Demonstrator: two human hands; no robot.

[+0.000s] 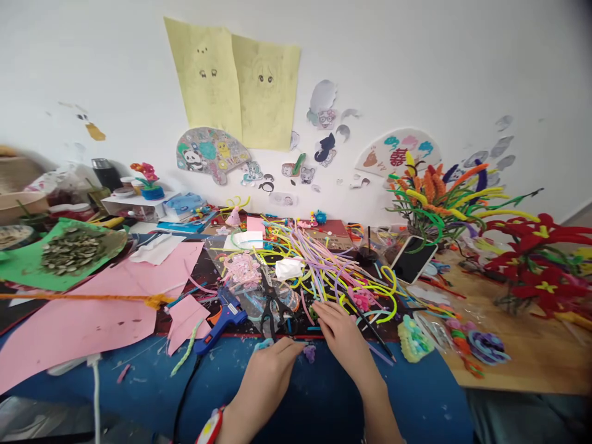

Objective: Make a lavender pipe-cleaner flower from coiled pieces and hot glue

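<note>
My left hand [274, 372] is closed in a pinch above the blue table edge, and a small purple fuzzy pipe-cleaner piece [309, 353] hangs at its fingertips. A light blue fuzzy bit [263, 344] shows beside its knuckles. My right hand [341, 333] reaches over the near side of a heap of pipe cleaners [319, 253], fingers stretched out and lying close together; its thumb is mostly hidden. Black-handled scissors [271, 302] lie just beyond my left hand. To their left rests a blue glue gun [224, 317]. A dark pencil [377, 333] lies right of my right hand.
Pink paper [115, 296] and a green sheet [23, 262] bearing dried flakes cover the left side. A phone [414, 259] leans at the right, before pipe-cleaner flowers [430, 197]. The glue gun's black cord [185, 388] runs off the near edge. A white wall [333, 37] stands behind.
</note>
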